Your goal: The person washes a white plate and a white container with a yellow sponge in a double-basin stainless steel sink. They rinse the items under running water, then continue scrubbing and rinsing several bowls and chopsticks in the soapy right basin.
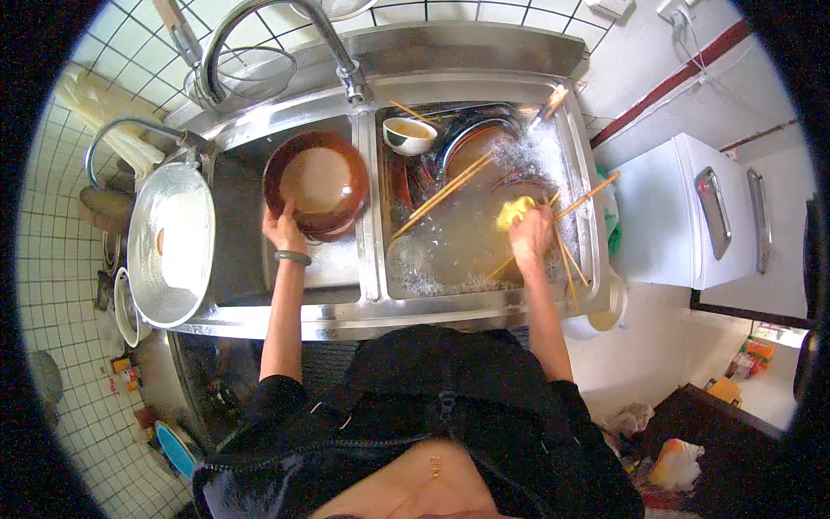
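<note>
My left hand (285, 230) grips the near rim of a brown bowl (279, 162) over the left basin of a steel sink. The bowl's inside looks pale, and whether it holds liquid I cannot tell. In the right basin, my right hand (532, 233) clutches a yellow cloth (514, 213) above cloudy, sudsy water (454, 240). Beside that hand, several wooden chopsticks (567, 259) lie crossed, some over the basin's right edge. Two more chopsticks (444, 193) slant across the middle. Behind them are a small white bowl (410, 137) and partly sunken dark dishes (480, 139).
A curved steel faucet (350, 78) rises behind the sink divider (369, 214). On the left stands a large metal colander (139, 259). A brush-like tool with a wooden handle (554, 100) leans in the back right corner. A white cabinet or appliance (648, 214) stands at right.
</note>
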The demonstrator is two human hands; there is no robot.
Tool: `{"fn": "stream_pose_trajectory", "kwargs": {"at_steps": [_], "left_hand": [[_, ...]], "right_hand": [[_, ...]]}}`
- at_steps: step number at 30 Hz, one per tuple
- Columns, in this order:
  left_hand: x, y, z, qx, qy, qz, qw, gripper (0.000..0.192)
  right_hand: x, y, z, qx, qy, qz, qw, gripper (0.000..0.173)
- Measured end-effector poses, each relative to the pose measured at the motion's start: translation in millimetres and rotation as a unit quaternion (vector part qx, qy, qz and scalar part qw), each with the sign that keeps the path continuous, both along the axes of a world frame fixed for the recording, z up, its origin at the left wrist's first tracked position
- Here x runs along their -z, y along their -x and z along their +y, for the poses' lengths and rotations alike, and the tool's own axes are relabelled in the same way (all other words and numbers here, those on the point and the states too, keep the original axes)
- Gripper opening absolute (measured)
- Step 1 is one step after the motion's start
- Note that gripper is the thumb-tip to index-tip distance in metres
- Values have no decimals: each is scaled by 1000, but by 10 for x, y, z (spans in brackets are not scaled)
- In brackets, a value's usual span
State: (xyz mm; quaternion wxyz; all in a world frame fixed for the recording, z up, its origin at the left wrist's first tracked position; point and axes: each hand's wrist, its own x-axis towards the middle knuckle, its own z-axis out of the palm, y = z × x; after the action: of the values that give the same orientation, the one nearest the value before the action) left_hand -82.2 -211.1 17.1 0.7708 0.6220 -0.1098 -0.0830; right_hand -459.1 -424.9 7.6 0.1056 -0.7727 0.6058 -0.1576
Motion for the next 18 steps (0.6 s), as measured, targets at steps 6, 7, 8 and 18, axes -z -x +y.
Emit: {"fn": "stream_pose_trajectory", "kwargs": {"at_steps": [6,7,8,18], "left_hand": [[1128,-717,323,-79,-99,175,976,28],[1314,-795,346,-53,-72,174,981,29],[1477,-864,367,-27,-45,175,983,29],[2013,-837,348,-23,-389,164,906,44]], "right_hand": [[433,-477,113,32,-87,-37,995,25],[476,-479,110,34,-117,5,993,33],[511,-482,111,-6,-114,113,987,45],[377,-316,101,-71,-136,76,985,50]]}}
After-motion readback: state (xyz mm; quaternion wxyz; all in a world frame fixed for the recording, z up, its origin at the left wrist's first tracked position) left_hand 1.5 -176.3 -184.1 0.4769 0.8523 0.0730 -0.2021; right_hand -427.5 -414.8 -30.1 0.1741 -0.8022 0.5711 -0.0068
